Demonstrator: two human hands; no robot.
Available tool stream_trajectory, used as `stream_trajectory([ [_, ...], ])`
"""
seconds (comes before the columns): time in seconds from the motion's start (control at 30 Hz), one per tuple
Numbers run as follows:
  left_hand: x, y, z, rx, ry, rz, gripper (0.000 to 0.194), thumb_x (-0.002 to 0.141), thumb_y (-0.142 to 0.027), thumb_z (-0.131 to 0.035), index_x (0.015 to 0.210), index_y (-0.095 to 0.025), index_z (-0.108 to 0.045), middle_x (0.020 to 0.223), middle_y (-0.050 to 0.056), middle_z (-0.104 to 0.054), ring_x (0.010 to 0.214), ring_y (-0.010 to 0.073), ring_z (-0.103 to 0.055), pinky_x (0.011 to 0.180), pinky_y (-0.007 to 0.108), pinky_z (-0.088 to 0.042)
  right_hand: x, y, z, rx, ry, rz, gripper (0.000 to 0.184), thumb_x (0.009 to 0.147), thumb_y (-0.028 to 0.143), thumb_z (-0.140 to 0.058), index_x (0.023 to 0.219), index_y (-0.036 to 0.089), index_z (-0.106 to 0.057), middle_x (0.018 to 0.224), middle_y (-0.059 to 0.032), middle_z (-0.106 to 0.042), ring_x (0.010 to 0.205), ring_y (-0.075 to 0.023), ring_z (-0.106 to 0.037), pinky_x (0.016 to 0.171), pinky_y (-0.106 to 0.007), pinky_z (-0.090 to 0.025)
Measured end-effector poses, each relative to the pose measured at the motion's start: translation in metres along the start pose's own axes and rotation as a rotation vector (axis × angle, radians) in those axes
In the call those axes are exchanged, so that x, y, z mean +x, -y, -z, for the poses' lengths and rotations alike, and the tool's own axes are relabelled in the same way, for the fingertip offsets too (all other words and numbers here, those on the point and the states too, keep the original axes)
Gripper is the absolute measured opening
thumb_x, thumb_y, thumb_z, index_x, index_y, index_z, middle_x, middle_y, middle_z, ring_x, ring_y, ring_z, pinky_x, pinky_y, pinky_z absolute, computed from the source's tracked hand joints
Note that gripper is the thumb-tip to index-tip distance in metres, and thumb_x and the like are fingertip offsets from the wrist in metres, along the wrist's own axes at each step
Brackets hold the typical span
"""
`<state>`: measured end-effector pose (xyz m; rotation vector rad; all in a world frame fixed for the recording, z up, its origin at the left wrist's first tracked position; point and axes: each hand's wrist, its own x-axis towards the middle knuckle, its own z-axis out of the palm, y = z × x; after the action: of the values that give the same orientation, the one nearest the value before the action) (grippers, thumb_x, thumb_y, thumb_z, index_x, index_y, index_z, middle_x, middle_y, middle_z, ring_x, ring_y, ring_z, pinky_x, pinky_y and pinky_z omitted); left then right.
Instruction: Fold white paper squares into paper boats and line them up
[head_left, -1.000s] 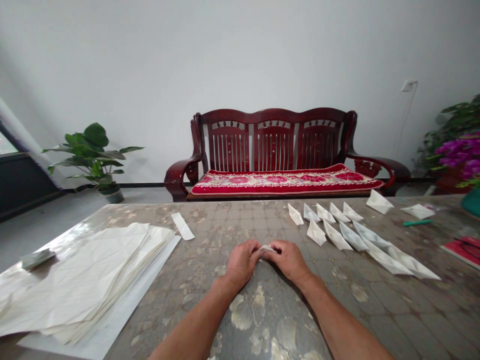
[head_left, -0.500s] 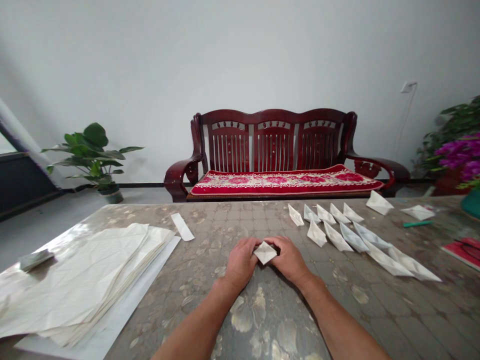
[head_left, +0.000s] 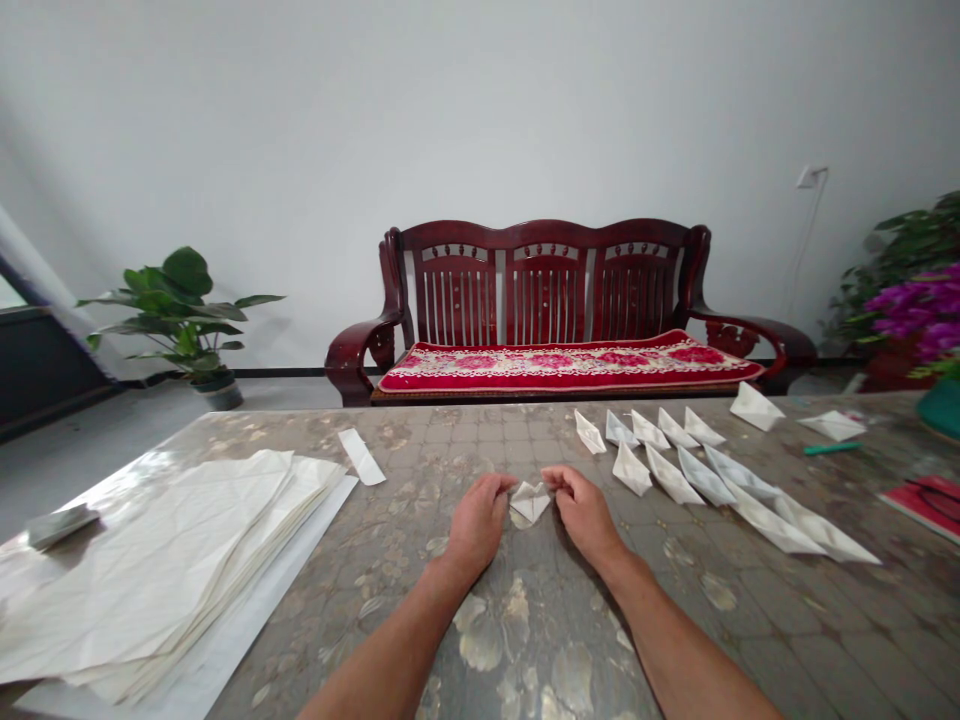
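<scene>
A small folded white paper piece [head_left: 530, 498] hangs just above the patterned table [head_left: 540, 620], held between both hands at the table's middle. My left hand [head_left: 477, 521] pinches its left corner with closed fingers. My right hand [head_left: 583, 512] pinches its right corner the same way. The two hands are slightly apart, with the paper spread between them.
Several folded paper boats [head_left: 690, 472] lie in rows to the right. A stack of large white sheets [head_left: 165, 560] covers the left side, and a paper strip [head_left: 361, 456] lies beyond it. A green pen [head_left: 832, 448] and a red book [head_left: 926, 498] lie far right. A red wooden bench [head_left: 551, 310] stands behind.
The paper went from hidden between touching hands to a diamond shape held up; now my hands have drawn apart, pulling its two corners outward.
</scene>
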<state>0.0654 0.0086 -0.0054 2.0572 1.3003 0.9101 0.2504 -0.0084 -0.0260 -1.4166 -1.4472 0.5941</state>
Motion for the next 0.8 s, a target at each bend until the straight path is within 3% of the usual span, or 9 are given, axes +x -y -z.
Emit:
stream_trajectory([
  [0.2, -0.004, -0.004, 0.002, -0.014, 0.016, -0.045, 0.019, 0.088, -0.028, -0.052, 0.101, -0.023, -0.065, 0.099, 0.003, -0.066, 0.091, 0.0169, -0.061, 0.081, 0.028, -0.048, -0.003, 0.015, 0.003, -0.054, 0.078, 0.054, 0.032, 0.073, 0.016, -0.050, 0.099, 0.020, -0.068, 0.100, -0.0054, -0.071, 0.092, -0.0194, -0.064, 0.086, -0.033, -0.049],
  [0.37, -0.005, -0.005, 0.002, 0.037, 0.031, -0.063, 0.020, 0.085, -0.024, -0.056, 0.102, -0.024, -0.067, 0.095, 0.001, -0.067, 0.086, 0.0160, -0.061, 0.079, 0.026, -0.047, -0.006, 0.027, 0.003, -0.188, 0.138, 0.102, 0.020, 0.081, 0.022, -0.056, 0.092, 0.022, -0.072, 0.090, -0.0043, -0.070, 0.086, -0.0193, -0.062, 0.081, -0.030, -0.047],
  [0.57, -0.004, -0.008, 0.004, 0.057, -0.014, -0.058, 0.017, 0.087, -0.021, -0.052, 0.083, -0.023, -0.069, 0.088, 0.002, -0.069, 0.087, 0.0166, -0.063, 0.078, 0.024, -0.044, -0.006, 0.025, 0.002, -0.158, 0.141, 0.109, 0.021, 0.084, 0.024, -0.055, 0.091, 0.024, -0.074, 0.089, -0.0039, -0.071, 0.088, -0.0197, -0.064, 0.080, -0.029, -0.046],
  [0.8, -0.005, -0.009, 0.003, 0.074, 0.020, -0.077, 0.014, 0.089, -0.027, -0.054, 0.091, -0.024, -0.067, 0.089, 0.000, -0.068, 0.081, 0.0152, -0.062, 0.073, 0.023, -0.043, -0.006, 0.027, 0.002, -0.145, 0.157, 0.098, 0.021, 0.084, 0.025, -0.055, 0.090, 0.024, -0.075, 0.089, -0.0038, -0.072, 0.088, -0.0199, -0.065, 0.079, -0.029, -0.047],
])
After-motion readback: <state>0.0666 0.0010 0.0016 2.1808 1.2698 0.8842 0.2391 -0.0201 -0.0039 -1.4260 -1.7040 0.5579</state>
